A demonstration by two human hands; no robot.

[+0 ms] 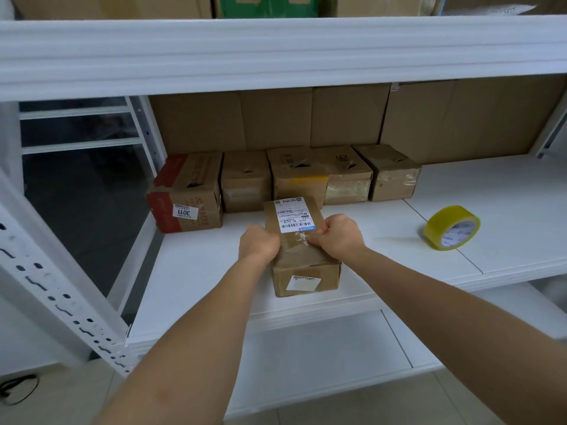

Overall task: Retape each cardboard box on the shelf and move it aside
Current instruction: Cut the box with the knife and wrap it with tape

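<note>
Both hands are working the top of a small cardboard box (pixel 302 250) at the centre of the frame, near the front edge of the white shelf (pixel 352 237).

The left hand (pixel 258 244) is curling its grip shut against the box's left top edge, while the right hand (pixel 336 237) is pinching closed over glossy, wrinkled tape near the white shipping label (pixel 291 215); its print is too small to read. Behind, five worn brown boxes are sitting in a row, the red-banded box (pixel 185 193) showing a sticker reading "3011" upside down. A yellow tape roll (pixel 452 227) is leaning at centre right.
</note>
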